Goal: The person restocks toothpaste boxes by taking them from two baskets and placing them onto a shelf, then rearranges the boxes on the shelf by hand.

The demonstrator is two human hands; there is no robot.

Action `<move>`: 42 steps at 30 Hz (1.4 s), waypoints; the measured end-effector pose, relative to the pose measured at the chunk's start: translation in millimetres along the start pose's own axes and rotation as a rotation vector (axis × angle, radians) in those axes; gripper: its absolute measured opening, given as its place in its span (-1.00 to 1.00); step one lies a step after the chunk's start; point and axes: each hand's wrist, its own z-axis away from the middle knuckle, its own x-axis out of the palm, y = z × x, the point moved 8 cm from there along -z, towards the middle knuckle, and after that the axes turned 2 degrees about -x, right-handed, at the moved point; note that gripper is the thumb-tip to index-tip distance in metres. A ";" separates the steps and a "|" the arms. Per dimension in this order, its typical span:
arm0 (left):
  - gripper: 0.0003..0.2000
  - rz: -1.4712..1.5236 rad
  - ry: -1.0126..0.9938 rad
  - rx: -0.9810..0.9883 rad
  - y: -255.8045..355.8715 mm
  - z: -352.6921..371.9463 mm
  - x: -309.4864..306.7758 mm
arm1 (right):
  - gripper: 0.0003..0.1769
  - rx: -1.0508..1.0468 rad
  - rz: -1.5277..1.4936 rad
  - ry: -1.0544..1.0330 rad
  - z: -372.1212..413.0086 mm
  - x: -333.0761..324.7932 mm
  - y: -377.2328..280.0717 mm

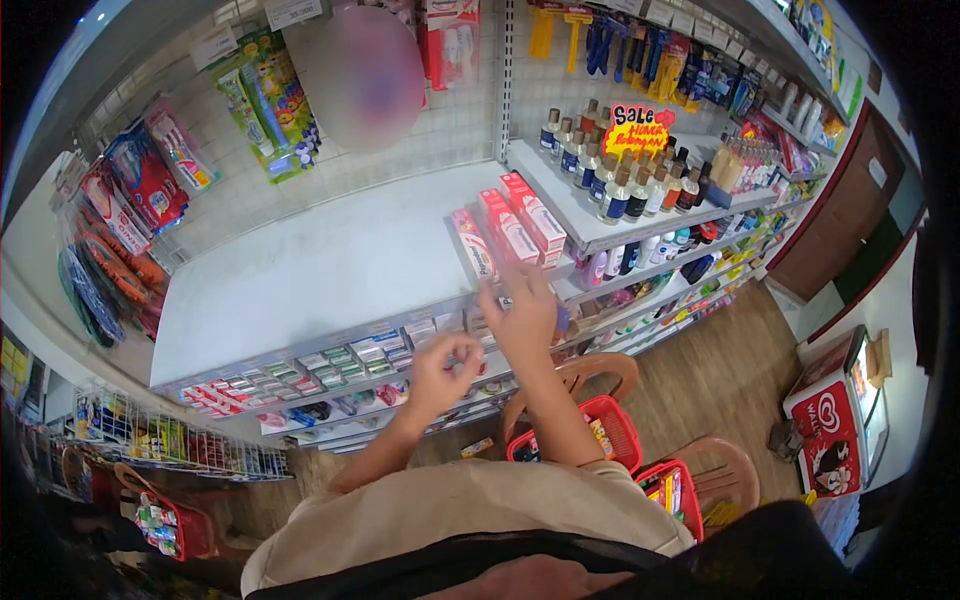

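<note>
My right hand (522,312) is raised with fingers spread, blurred, just in front of the white shelf (300,275). It is below a row of red toothpaste boxes (522,222) standing at the shelf's right end. A pale pink box (472,243) stands at the left of that row, closest to the hand. My left hand (445,368) hovers lower and to the left with fingers curled inward, over the shelf edge and the small boxes (340,362) on the shelf below. I see nothing in either hand.
Bottles (620,178) under a sale sign (637,128) fill the shelf to the right. Hanging packs (140,190) line the left wall. Two red baskets (605,425) (668,488) sit on brown plastic chairs below. A wire bin (170,445) stands at lower left, a freezer (835,430) at right.
</note>
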 end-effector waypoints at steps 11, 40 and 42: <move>-0.90 0.095 -0.249 -0.035 -54.2 83.6 38.4 | -0.74 0.117 0.154 -0.067 3.4 27.5 14.5; -0.93 0.189 -0.410 -0.304 -118.4 167.1 24.8 | -0.75 0.183 0.200 0.188 21.7 16.4 12.1; -0.93 0.161 -0.449 -0.329 -106.8 165.2 24.2 | -0.77 0.150 0.168 0.206 22.8 14.6 12.2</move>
